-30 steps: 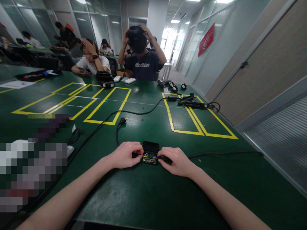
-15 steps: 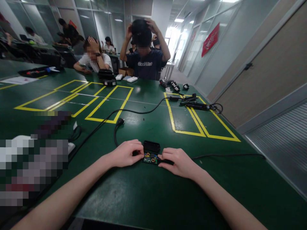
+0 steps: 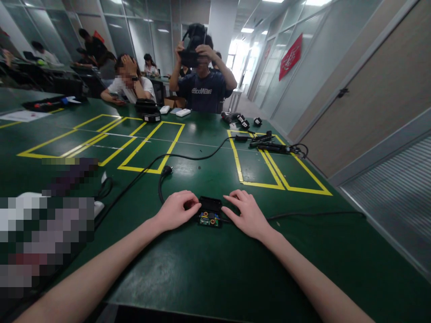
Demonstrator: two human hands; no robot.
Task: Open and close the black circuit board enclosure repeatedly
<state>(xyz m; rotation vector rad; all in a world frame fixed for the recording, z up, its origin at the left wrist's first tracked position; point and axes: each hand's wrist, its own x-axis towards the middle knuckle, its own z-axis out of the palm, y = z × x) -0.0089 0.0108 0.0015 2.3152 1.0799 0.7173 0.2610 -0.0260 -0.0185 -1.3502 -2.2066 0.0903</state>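
Observation:
A black plastic casing half (image 3: 210, 203) lies just beyond a small green circuit board (image 3: 209, 219) with two copper-coloured coils, which sits in the other black half. My left hand (image 3: 179, 209) is closed in a pinch at the left end of the upper casing half. On the other side, my right hand (image 3: 247, 214) is open, thumb and fingers apart, close to that half's right end. From the left of the casing a black cable runs behind my left hand to a plug (image 3: 166, 170). Another black cable (image 3: 310, 214) leads away to the right.
Yellow tape rectangles (image 3: 262, 184) mark the green table (image 3: 202, 278). A long black cord (image 3: 188, 157) crosses it to black tools (image 3: 269, 146) at the right. Blurred-out items lie at the left. Across the table, a person (image 3: 202, 85) holds a black headset; another person (image 3: 129, 83) sits alongside.
My right hand has let go by the board and moved up, its fingers spreading. My left fingertips have shifted up from the board to the upper casing half. The person opposite has lowered the headset.

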